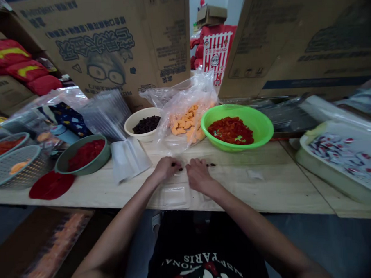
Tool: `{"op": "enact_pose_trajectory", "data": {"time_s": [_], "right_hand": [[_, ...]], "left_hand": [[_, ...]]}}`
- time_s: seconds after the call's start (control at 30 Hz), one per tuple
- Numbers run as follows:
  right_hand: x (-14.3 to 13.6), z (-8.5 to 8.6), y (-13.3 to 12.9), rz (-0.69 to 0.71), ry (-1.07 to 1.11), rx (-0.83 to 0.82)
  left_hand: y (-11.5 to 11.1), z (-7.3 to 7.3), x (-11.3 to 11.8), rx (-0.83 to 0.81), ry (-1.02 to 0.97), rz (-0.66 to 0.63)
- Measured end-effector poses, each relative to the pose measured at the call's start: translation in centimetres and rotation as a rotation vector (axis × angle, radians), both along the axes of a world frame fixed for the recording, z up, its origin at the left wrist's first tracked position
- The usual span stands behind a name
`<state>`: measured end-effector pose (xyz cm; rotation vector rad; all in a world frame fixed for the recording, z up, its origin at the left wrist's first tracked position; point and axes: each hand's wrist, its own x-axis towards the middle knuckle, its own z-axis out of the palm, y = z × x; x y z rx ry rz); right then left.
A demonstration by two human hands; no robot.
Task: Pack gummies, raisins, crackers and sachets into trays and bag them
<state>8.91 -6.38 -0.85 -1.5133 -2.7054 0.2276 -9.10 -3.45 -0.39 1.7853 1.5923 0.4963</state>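
Observation:
Over a clear plastic tray point(173, 195) with shallow compartments, both hands work close together. My left hand point(167, 168) is closed, with small dark pieces point(180, 169) at its fingertips. Just beside it, my right hand point(199, 173) has its fingers curled down onto the tray; what they hold, if anything, is hidden. To its right, a couple more dark pieces lie on the clear plastic. Behind the hands stands a cream bowl point(129, 127) of similar dark pieces. A clear bag point(164, 142) of orange chunks point(185, 123) and a green basin point(263, 129) of red pieces point(231, 131) are alongside.
At left are a grey-green bowl point(82, 171) of red pieces, a red lid point(50, 186), a perforated basket point(19, 168) and stacked clear trays point(110, 113). A white bin point(325, 169) of small packets stands right. Large cartons point(157, 46) wall the back of the wooden table point(286, 183).

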Motion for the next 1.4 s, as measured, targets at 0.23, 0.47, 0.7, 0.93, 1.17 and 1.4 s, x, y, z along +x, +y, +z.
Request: {"op": "enact_pose_trajectory", "data": {"time_s": [0.23,0.47,0.7,0.93,1.17,1.4], "right_hand": [[6.1,1.8,0.4,-0.162,0.086,0.028],[23.6,-0.8,1.9,-0.48,0.072,0.137],[25.2,-3.5,1.5,-0.376,0.105,0.138],[26.3,-4.3,0.0,-0.324,0.258,0.191],[25.9,-4.0,-0.8,-0.332,0.309,0.241],[25.7,-3.5,0.8,-0.334,0.179,0.091]], "left_hand": [[-0.3,0.2,2.9,0.022,-0.266,0.012],[0.3,-0.1,17.3,-0.052,-0.419,-0.254],[2.5,-2.5,26.6,0.129,-0.187,-0.157],[2.6,-3.7,27.4,0.149,-0.027,-0.227],[2.7,-3.8,27.3,0.143,0.018,-0.277],[2.2,-2.2,23.9,0.16,-0.18,-0.144]]}}
